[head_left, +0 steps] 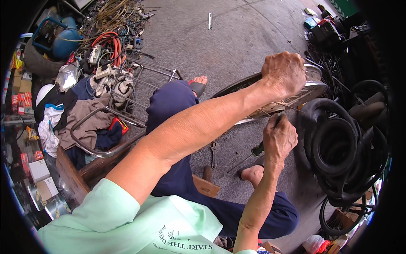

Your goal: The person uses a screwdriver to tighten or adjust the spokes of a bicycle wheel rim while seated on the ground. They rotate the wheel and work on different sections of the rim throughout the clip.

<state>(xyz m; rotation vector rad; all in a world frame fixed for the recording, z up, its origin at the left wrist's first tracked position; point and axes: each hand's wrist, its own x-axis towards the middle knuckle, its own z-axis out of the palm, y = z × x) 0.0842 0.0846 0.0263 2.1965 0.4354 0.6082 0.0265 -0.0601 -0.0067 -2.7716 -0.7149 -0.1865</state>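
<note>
My left hand [284,73] is closed over the top of a shiny metal wheel rim [315,88], which stands tilted above my knees. Thin spokes [270,111] run inside the rim. Just below it, my right hand [279,140] grips a small dark tool [278,120] with its tip at the spokes. My legs in dark blue trousers [173,106] are stretched out under the rim, and my feet are in sandals. On the concrete between my feet lie a screwdriver with a green and black handle [255,151] and a metal wrench [214,153].
A stack of black tyres [338,152] fills the right side, close to the rim. A metal tube frame [105,127] draped with clothes stands at my left, with tangled cables [111,42] and a blue tank [64,39] behind it. A low wooden seat [205,186] is under me.
</note>
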